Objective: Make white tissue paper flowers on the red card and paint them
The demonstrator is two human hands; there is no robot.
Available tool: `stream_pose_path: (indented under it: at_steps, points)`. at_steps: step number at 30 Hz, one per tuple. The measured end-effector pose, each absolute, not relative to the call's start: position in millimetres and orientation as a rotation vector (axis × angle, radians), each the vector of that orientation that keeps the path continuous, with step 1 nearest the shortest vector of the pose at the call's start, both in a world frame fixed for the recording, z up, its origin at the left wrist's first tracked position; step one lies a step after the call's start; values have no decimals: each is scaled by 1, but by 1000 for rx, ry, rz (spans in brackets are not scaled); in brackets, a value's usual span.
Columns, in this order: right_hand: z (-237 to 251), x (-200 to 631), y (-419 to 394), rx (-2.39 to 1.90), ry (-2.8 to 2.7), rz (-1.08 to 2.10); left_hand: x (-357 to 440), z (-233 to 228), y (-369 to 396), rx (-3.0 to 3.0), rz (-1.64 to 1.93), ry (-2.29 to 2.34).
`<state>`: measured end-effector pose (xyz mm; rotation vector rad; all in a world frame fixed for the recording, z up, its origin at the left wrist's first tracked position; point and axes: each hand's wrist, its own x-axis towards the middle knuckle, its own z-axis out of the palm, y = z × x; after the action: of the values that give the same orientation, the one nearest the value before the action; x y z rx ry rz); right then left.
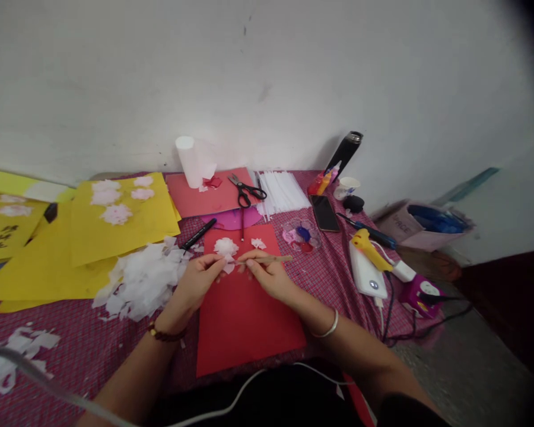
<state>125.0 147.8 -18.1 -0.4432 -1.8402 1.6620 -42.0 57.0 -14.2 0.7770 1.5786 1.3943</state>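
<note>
In the head view, the left hand point(203, 274) is pinching a small pale paper piece point(228, 268). The right hand point(267, 274) is holding a brush point(281, 258), its tip pointing at that piece. Both things are being held over a red sheet point(249, 326), where a white paper flower point(226, 247) is lying.

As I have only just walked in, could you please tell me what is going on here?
A person is working over a red sheet on the table. The left hand pinches a small pale pink scrap, while the right hand holds a slim, brush-like tool pointed towards it. A larger white paper cluster and a smaller one lie near the sheet's far end. A pile of white paper pieces lies to the left, and a paint palette to the right.
</note>
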Motion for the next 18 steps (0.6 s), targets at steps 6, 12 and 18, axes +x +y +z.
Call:
stream_pose_path:
  at_steps: [6, 12, 18]
  points:
    - [-14, 123, 149, -459, -1667, 1765, -41, -7, 56, 379, 1445, 1172]
    - [-13, 121, 151, -472, -1509, 1913, -32, -10, 54, 329, 1595, 1100]
    - [-20, 115, 145, -569, -1376, 1969, -27, -14, 54, 614, 1705, 1311]
